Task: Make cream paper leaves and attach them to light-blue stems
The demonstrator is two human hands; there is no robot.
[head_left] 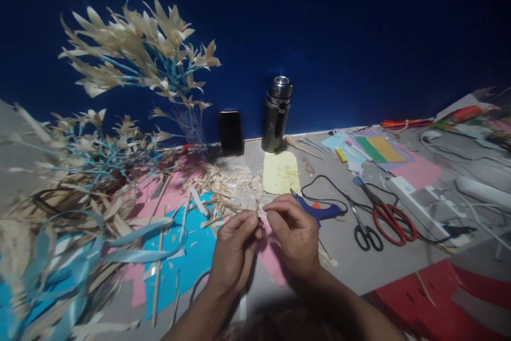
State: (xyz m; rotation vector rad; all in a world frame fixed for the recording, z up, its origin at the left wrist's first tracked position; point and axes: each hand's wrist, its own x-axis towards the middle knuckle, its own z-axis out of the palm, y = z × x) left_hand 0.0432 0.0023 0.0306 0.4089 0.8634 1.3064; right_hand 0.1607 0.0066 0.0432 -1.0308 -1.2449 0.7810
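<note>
The left hand [235, 242] pinches a small piece [257, 206] between thumb and fingers, its other fingers curled in. The right hand [294, 229] is just beside it, thumb and forefinger bent toward the piece; whether those fingertips also grip it, I cannot tell.

The piece is pale beige, slim and short, standing up from the left fingertips with its lower part hidden by them. Its colour is close to that of the dry scraps [235, 179] heaped on the table [343, 277] beyond the hands; blur hides its finer texture and exact outline. It is held above the table, in front of the scraps and near the close edge of a yellow sheet [279, 168].

Pink paper [271, 261] lies below the hands, with blue paper [195, 258] to the left. A blue glue gun [321, 210] lies just beyond the right hand. Farther left, beige flowers [167, 30] on light-blue stems stand in a clear vase [191, 125].
</note>
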